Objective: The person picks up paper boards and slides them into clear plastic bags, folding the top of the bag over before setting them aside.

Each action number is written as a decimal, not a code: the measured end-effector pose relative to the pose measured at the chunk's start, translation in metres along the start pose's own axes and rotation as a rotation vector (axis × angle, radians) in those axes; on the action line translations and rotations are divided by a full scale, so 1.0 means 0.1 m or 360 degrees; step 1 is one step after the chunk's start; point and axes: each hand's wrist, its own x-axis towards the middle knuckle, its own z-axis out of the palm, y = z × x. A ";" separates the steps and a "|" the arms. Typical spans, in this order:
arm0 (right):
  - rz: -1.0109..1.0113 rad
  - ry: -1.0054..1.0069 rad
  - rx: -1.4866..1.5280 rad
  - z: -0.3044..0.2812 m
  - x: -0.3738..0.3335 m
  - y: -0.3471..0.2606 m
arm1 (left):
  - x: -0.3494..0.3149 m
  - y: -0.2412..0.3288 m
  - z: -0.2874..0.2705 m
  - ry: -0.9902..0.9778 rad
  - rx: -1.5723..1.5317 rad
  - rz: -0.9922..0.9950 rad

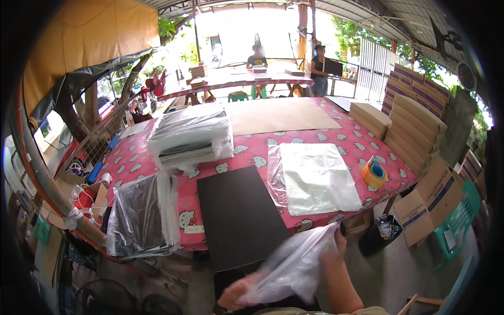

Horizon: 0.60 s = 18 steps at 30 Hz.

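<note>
A clear plastic bag (294,262) is stretched between my two hands, close to my body and smeared by motion. My right hand (334,251) is closed on its upper end, and my left hand (239,294) grips its lower end near the bottom of the view. Beneath and beyond the bag, a black board (239,212) lies on the table, its near end sticking out over the edge. Right of the board is a stack of flat clear plastic bags (317,178). On its left lies a pile of black boards in plastic (142,215).
A taller stack of wrapped boards (191,131) and a brown sheet (283,116) cover the far side of the pink patterned table (247,152). Tape rolls (374,174) sit at right, near cartons (412,126). A black bin (377,239) stands below. Two people are farther back.
</note>
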 end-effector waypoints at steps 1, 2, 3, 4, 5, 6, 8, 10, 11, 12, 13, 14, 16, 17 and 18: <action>-0.0017 0.0127 0.0068 0.21 0.02 0.00 | 0.00 -0.27 -0.35 -0.0254 0.0101 -0.0151; -0.0067 0.0277 0.0119 0.27 0.02 -0.04 | 0.05 -0.30 -0.33 -0.0442 0.0026 0.0079; 0.0146 -0.0085 0.0383 0.17 0.03 -0.05 | 0.09 -0.29 -0.26 -0.0631 -0.0044 0.0321; 0.0365 -0.0448 0.0643 -0.03 0.03 -0.03 | 0.11 -0.29 -0.20 -0.0817 -0.0113 0.0565; 0.0564 -0.0791 0.0896 -0.17 0.01 -0.07 | 0.04 -0.21 -0.23 -0.0299 -0.0325 0.0587; 0.0696 -0.0863 0.0839 -0.06 -0.02 0.01 | 0.14 -0.02 -0.05 -0.0597 -0.0734 0.1046; 0.0819 -0.0973 0.0461 -0.05 -0.16 0.13 | 0.02 0.33 -0.01 0.0507 -0.0562 0.1230; 0.1006 -0.1376 -0.0332 -0.32 -0.22 0.23 | -0.02 0.50 -0.11 0.0488 -0.0748 0.1384; 0.1224 -0.1377 -0.0379 -0.13 -0.28 0.28 | -0.07 0.61 -0.07 0.0424 -0.0791 0.1460; 0.1440 -0.1372 -0.0432 0.06 -0.34 0.32 | -0.10 0.68 -0.04 0.0357 -0.0834 0.1532; 0.1289 -0.1547 -0.0382 -0.08 -0.28 0.30 | -0.11 0.68 0.00 -0.0056 -0.1124 0.1447; 0.0912 -0.1248 -0.0186 -0.07 -0.26 0.32 | -0.11 0.64 0.01 -0.0272 -0.1064 0.1247; 0.0197 -0.0629 0.0209 -0.02 -0.23 0.40 | -0.13 0.49 0.14 -0.0337 -0.0796 0.0869; 0.0468 -0.0769 0.0525 -0.31 -0.09 0.37 | -0.03 0.41 0.26 -0.0266 -0.0622 0.0637; 0.0737 -0.0900 0.0829 -0.80 0.14 0.31 | 0.02 0.31 0.42 0.0118 -0.0324 0.0423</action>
